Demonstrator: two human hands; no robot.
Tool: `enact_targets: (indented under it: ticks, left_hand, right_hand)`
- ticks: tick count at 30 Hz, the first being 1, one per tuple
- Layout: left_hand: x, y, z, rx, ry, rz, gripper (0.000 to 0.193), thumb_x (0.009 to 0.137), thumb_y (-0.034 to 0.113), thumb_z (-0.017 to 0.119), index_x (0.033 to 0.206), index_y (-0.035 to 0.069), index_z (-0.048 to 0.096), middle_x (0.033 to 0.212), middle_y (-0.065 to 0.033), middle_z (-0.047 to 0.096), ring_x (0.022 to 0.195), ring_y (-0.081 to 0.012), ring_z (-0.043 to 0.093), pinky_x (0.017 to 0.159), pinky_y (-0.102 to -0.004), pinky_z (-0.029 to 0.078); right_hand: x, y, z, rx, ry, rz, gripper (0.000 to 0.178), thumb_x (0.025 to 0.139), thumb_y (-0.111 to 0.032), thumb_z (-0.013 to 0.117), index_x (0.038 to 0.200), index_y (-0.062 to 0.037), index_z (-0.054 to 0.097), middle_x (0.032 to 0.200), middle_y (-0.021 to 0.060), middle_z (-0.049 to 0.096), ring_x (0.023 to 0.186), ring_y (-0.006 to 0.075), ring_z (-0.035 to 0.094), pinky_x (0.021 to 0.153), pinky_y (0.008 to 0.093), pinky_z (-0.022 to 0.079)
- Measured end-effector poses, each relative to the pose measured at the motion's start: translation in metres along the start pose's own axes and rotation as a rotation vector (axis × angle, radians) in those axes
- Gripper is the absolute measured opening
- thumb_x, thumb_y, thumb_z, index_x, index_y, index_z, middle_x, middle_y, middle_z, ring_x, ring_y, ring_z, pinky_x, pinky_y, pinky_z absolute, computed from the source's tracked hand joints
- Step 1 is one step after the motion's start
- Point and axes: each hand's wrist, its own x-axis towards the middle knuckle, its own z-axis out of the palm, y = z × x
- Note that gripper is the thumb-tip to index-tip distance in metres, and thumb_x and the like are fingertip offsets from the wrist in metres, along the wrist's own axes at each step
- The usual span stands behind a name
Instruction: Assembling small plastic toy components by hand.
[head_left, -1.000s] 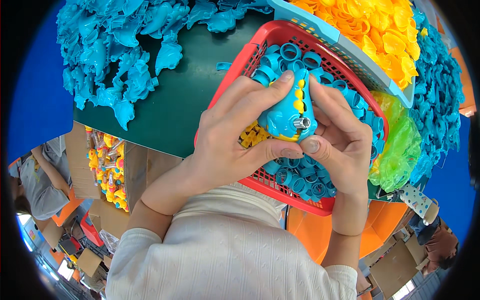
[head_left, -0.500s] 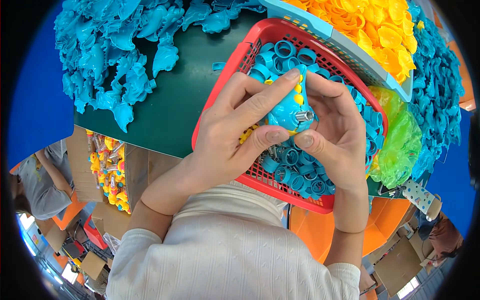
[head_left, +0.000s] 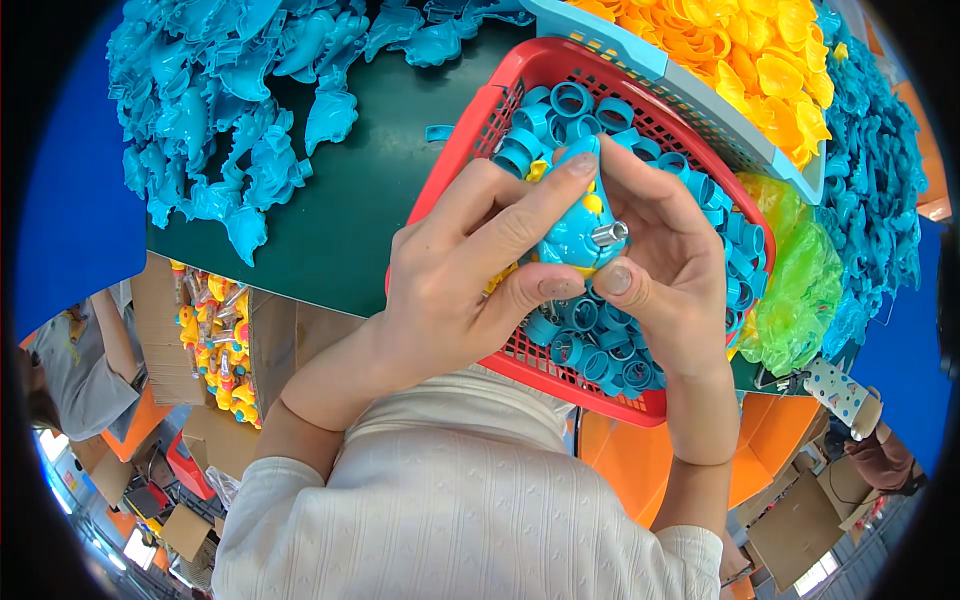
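Note:
Between both hands, above a red basket (head_left: pixel 436 188), I hold a blue plastic toy body (head_left: pixel 568 240) with yellow bumps and a short metal tube sticking out of it. My left hand (head_left: pixel 475 265) grips its left side, the index finger at the top and the thumb low down. From the other side my right hand (head_left: pixel 668 240) closes round it, thumb tip near the lower edge and fingers behind. The two thumbs nearly meet under the tube. Blue plastic rings (head_left: pixel 590 345) fill the basket beneath.
Blue shell parts (head_left: pixel 215 90) lie heaped on the dark green table (head_left: pixel 370 185) at the far left. Behind the basket stands a blue-grey crate (head_left: pixel 720 125) of yellow parts. A green plastic bag (head_left: pixel 795 290) and more blue parts (head_left: pixel 875 180) are at right. A carton (head_left: pixel 165 330) holds finished-looking toys.
The toy body has turned slightly in my hands, so fewer yellow bumps show. My right fingers have shifted a little to the left across its top.

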Motion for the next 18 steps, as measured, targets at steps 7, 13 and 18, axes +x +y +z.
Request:
enact_targets:
  ticks: [7,13,18]
  left_hand:
    - [0.002,-0.003,0.0,-0.243,-0.049,-0.116,0.06,0.084,0.039,0.054,0.126,-0.004,0.044,0.104,-0.0144,0.051,0.088,-0.0183,0.051,0.075,-0.0266,0.042]
    - [-0.003,-0.013,0.011,-0.602,-0.128,-0.136,0.084,0.076,0.037,0.066,0.136,-0.001,0.022,0.115,-0.016,0.044,0.107,-0.0262,0.046,0.091,-0.0338,0.038]
    - [-0.003,-0.005,0.02,-0.53,-0.116,-0.051,0.096,0.068,0.045,0.072,0.134,-0.001,0.021,0.12,-0.018,0.04,0.114,-0.0295,0.041,0.095,-0.0384,0.034]
  right_hand:
    - [0.005,-0.001,0.0,-0.094,0.002,-0.062,0.074,0.065,-0.016,0.079,0.125,-0.0011,0.038,0.116,0.0082,0.046,0.106,0.0182,0.046,0.092,0.0334,0.04]
    - [-0.001,-0.002,-0.007,-0.725,0.014,-0.312,0.084,0.057,-0.032,0.082,0.123,-0.001,0.041,0.121,0.0061,0.041,0.111,0.018,0.044,0.094,0.0324,0.037]
    - [-0.001,-0.003,-0.006,-0.473,-0.093,-0.257,0.075,0.058,-0.029,0.082,0.119,-0.0007,0.047,0.116,0.0077,0.046,0.11,0.0192,0.046,0.092,0.0319,0.039]
